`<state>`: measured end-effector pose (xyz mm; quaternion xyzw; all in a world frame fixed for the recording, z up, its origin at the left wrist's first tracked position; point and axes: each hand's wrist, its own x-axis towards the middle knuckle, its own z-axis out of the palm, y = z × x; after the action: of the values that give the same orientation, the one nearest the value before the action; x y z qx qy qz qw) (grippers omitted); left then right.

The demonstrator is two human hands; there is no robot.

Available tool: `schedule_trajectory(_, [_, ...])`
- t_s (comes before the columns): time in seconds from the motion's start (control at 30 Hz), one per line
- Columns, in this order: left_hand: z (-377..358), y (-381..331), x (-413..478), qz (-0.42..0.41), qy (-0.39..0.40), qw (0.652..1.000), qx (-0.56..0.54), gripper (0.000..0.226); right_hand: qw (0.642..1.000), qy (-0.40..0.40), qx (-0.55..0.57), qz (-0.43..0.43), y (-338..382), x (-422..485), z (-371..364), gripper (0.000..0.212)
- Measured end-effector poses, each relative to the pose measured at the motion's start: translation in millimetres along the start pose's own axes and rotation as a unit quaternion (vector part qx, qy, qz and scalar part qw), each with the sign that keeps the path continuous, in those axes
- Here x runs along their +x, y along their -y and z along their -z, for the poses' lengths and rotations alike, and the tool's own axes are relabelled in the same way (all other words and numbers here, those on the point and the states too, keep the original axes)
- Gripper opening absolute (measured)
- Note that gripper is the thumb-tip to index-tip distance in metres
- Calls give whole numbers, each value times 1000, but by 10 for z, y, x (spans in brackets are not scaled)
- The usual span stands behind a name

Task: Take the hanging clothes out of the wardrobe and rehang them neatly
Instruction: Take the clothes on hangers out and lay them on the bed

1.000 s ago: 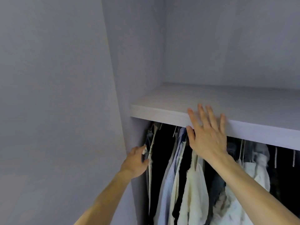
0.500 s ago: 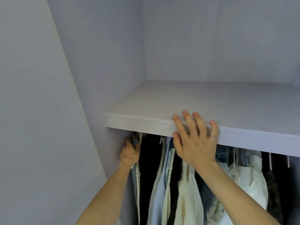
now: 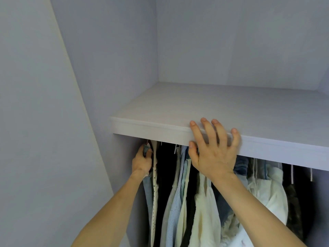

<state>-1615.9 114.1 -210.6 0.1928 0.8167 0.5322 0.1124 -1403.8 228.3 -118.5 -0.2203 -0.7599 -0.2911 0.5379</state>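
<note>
We reach up with both arms. Our right hand [image 3: 214,154] lies flat, fingers spread, over the shelf [image 3: 160,107] edge, above the clothes [image 3: 204,211] hanging beneath. Our left hand [image 3: 142,162], at the row's left end, seems to clutch a blue garment [image 3: 146,151] near its top.

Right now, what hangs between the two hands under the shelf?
In the head view, between the left hand, gripping a pale blue garment, and the right hand hang a cream dotted garment, a black garment, a grey garment and a striped blue shirt.
</note>
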Motion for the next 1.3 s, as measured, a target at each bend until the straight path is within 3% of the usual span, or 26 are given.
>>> schedule_trajectory(0.2, [66,-87,-47,-21,-21,998,-50,44,1000,-4,9,-4,7,10,13,55])
schedule_trajectory(0.43, [138,-200,-138,-55,-50,995,-59,29,1000,8,13,-7,14,21,48,53])
schedule_trajectory(0.7, [136,-209,-244,-59,-66,994,-59,39,999,37,3,-12,8,25,104,53])
schedule_trajectory(0.87, [197,-155,-468,-74,-73,993,-63,34,998,65,10,-15,9,28,142,54])
schedule_trajectory(1.0, [230,85,-826,-67,-70,994,-57,46,994,107,11,-25,45,19,189,58])
schedule_trajectory(1.13, [406,231,-1160,-47,-80,995,-46,44,984,159,46,-59,180,-65,269,68])
schedule_trajectory(1.3, [754,463,-1683,-39,-75,996,-32,40,945,277,175,22,474,-800,427,76])
